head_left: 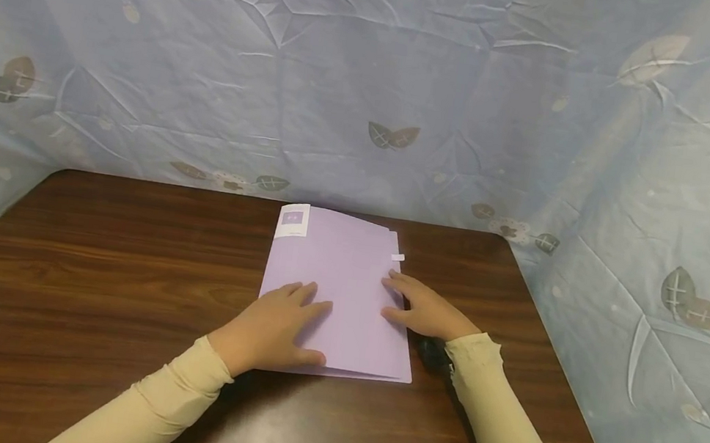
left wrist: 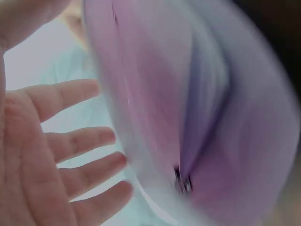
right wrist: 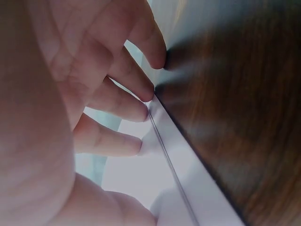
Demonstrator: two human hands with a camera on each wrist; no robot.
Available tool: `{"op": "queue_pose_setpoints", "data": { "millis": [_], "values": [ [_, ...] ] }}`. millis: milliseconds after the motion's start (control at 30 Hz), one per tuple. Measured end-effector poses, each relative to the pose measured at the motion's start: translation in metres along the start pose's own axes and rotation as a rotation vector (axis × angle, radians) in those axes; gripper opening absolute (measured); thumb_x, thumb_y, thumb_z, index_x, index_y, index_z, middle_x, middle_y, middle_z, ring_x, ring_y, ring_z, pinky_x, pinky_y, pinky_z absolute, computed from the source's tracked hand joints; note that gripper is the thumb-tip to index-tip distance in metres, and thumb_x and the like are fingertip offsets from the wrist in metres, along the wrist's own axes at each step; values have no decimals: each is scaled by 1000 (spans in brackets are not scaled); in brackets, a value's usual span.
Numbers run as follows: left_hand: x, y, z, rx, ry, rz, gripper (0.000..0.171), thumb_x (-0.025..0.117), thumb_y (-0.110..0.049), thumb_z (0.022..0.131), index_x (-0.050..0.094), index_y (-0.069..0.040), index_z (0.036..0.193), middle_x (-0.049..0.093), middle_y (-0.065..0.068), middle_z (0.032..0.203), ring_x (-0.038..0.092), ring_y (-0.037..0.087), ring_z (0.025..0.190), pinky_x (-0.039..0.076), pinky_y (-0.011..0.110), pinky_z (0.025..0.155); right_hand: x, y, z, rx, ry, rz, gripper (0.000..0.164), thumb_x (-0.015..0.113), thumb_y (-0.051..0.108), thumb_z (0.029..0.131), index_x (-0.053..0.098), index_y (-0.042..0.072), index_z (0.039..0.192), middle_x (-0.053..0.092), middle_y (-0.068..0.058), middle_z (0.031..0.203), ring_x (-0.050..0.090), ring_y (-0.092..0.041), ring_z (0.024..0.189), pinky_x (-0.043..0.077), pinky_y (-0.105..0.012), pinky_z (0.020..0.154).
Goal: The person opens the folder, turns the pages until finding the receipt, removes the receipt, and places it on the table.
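A light purple file folder (head_left: 349, 272) lies on the brown table, with a white label (head_left: 292, 220) at its top left corner and a small white tab (head_left: 398, 257) on its right edge. My left hand (head_left: 272, 326) is spread over the folder's lower left part. In the left wrist view the left hand's (left wrist: 51, 141) fingers are apart and straight; the purple folder (left wrist: 150, 108) beside them is blurred, with a small dark metal part. On the right edge, my right hand's (head_left: 424, 307) fingers rest extended. The right wrist view shows those fingertips (right wrist: 141, 113) touching the folder's cover near its edge.
The wooden table (head_left: 89, 277) reaches back to a pale blue curtain (head_left: 345, 87) with leaf prints, which also hangs at both sides. A dark object (head_left: 433, 353) sits under the right wrist, with a dark strip running down from it.
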State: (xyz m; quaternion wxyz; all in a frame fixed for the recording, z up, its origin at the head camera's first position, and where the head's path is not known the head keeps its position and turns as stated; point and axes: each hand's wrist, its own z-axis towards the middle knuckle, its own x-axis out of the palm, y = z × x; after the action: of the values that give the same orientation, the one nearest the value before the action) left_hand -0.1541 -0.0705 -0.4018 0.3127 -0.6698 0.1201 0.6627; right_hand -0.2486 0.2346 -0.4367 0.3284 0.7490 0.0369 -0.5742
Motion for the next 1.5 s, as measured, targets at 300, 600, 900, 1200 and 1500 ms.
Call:
{"op": "queue_pose_setpoints", "data": {
  "millis": [300, 600, 900, 1200, 1500],
  "values": [
    [21, -27, 7, 142, -143, 240, 72, 85, -58, 77, 67, -13, 131, 62, 17, 134, 57, 39, 127, 46, 62, 103, -2, -2, -1, -32, -13, 16, 67, 67, 35, 101, 45, 3, 155, 32, -20, 166, 29, -40, 153, 24, -56, 123],
    [34, -39, 10, 147, -213, 354, 59, 87, -51, 75, 71, -16, 120, 65, 12, 123, 61, 33, 118, 54, 56, 89, -3, -3, 0, -29, -11, 16, 68, 67, 36, 101, 44, 3, 156, 34, -17, 166, 29, -37, 154, 25, -54, 123],
    [39, -47, 13, 111, -225, 375, 50, 84, -42, 75, 72, -16, 116, 66, 10, 114, 61, 31, 112, 53, 57, 86, -5, -4, -1, -27, -14, 14, 66, 67, 32, 101, 44, 0, 155, 35, -17, 165, 31, -36, 153, 26, -54, 123],
    [36, -47, 14, 89, -217, 325, 50, 83, -41, 76, 70, -16, 116, 65, 10, 112, 62, 32, 112, 53, 59, 86, -4, -12, 1, -10, -51, 64, 62, 65, 27, 102, 44, 2, 155, 42, -18, 161, 36, -34, 151, 28, -53, 122],
    [30, -44, 14, 82, -202, 260, 51, 82, -42, 79, 69, -15, 121, 66, 11, 123, 61, 34, 120, 53, 61, 90, -4, -19, 3, 7, -64, 71, 54, 57, 16, 105, 44, 4, 156, 45, -18, 159, 38, -36, 150, 28, -54, 122]
  ]
}}
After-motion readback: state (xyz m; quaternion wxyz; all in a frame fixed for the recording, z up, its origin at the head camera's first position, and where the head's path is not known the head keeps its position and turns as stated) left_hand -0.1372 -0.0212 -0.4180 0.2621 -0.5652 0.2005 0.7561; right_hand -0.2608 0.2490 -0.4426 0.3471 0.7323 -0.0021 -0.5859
